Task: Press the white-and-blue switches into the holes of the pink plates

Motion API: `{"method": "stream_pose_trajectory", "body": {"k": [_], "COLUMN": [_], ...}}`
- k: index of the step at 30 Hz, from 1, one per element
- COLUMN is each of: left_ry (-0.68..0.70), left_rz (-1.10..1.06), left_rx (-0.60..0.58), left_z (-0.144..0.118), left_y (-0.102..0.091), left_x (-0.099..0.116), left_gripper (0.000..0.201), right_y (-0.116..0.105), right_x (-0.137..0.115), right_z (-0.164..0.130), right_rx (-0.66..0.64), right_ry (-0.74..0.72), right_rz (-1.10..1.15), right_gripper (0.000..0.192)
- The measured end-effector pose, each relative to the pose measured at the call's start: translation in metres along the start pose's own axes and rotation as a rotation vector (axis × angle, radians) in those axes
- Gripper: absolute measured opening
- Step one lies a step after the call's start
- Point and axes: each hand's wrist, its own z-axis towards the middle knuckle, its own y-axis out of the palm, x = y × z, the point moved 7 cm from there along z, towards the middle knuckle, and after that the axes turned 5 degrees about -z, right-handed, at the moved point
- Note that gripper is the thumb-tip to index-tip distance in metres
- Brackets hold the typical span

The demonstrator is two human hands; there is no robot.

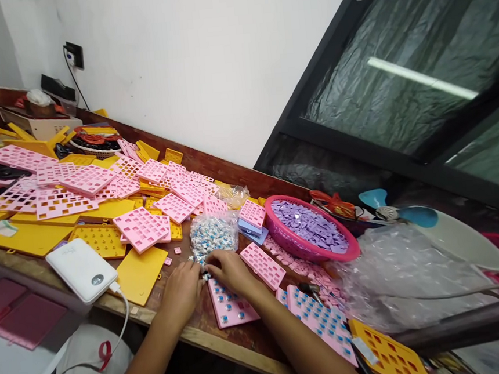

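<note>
Lying on the brown table [198,318], a pink board [233,308] with blue bits [241,314] is showing below the right hand [229,271], a bag of pieces [212,235] sitting just beyond. The left hand [181,283] is nearly meeting it, fingers bunching narrowly near loose pieces [206,277]; whether holding any, I cannot tell.

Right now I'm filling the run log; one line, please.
left hand: near clear bag; right hand: at pink plate; grip: unclear; on plate: blue pieces
</note>
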Motion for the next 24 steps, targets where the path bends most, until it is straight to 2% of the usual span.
{"method": "stream_pose_trajectory", "body": {"k": [4, 8, 12, 16, 20, 24], "left_ry": [0.055, 0.102, 0.073, 0.062, 0.162, 0.29], "left_rz": [-0.032, -0.05, -0.074, -0.209, -0.319, -0.395], "left_rx": [0.001, 0.003, 0.01, 0.067, 0.046, -0.066], "left_z": [-0.001, 0.0, -0.002, -0.006, -0.012, -0.023], "left_y": [-0.002, -0.001, -0.001, -0.011, -0.014, 0.002], "left_x": [0.005, 0.011, 0.009, 0.012, 0.039, 0.079], "left_gripper": [0.019, 0.025, 0.019, 0.015, 0.021, 0.019], "right_y": [0.0, -0.022, -0.047, -0.063, -0.062, -0.049], "right_x": [0.002, 0.013, 0.037, 0.057, 0.06, 0.053], "right_z": [0.001, -0.019, -0.052, -0.08, -0.094, -0.097], "right_rx": [-0.027, 0.016, 0.008, -0.004, -0.061, -0.129], "right_ry": [-0.081, -0.114, -0.051, 0.002, 0.001, -0.047], "right_rz": [0.076, 0.179, 0.214, 0.261, 0.284, 0.267], "right_gripper": [0.006, 0.008, 0.013, 0.016, 0.013, 0.013]}}
